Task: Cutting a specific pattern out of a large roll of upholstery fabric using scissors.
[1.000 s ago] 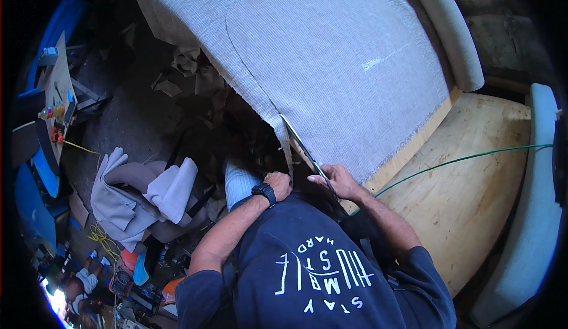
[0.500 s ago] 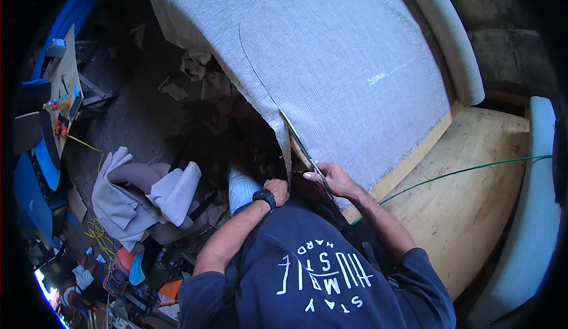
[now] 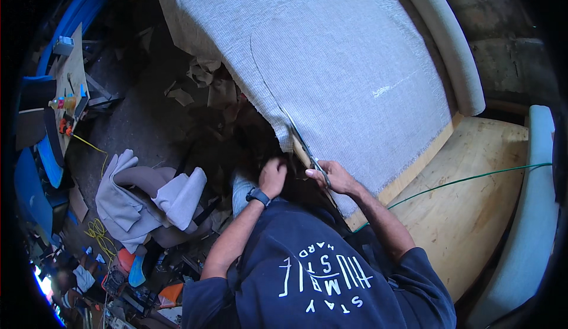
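A large sheet of light grey woven fabric (image 3: 349,63) lies over a wooden-edged surface, with a curved dark line drawn near its left side. My right hand (image 3: 335,178) is closed around the handles of a pair of scissors (image 3: 302,139). Their long blades point up and left, at the cut near the fabric's edge. A narrow strip of fabric (image 3: 284,135) runs along the left of the blades. Just below that strip's end is my left hand (image 3: 273,178), with a dark watch on the wrist. Its fingers are blurred and partly hidden, so I cannot tell what they hold.
A bare wooden panel (image 3: 458,175) lies to the right, crossed by a green hose or cord (image 3: 449,180). Padded light rolls (image 3: 447,39) border the far right. Grey cloth pieces (image 3: 145,196), fabric scraps (image 3: 220,92), yellow cord (image 3: 102,237) and tools clutter the left floor.
My left hand has moved slightly up and no longer sits at a hanging strip; the strip's end now lies higher. My right hand and the scissors stay nearly in place.
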